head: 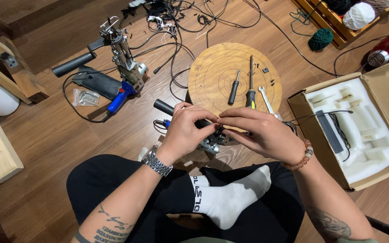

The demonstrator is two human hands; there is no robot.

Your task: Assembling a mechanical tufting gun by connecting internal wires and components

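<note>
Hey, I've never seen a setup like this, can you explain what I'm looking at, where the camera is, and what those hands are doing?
There is one picture, taken by a camera on a person's head, looking down. They sit cross-legged on a wooden floor. The left hand and right hand meet over a small metal machine with a black handle; both grip it, and the part under the fingers is hidden. A similar machine with a blue grip stands at upper left. Ahead, a round wooden board carries two screwdrivers and a wrench. To the right is an open box with white foam. Cables and yarn balls lie farther off.
</note>
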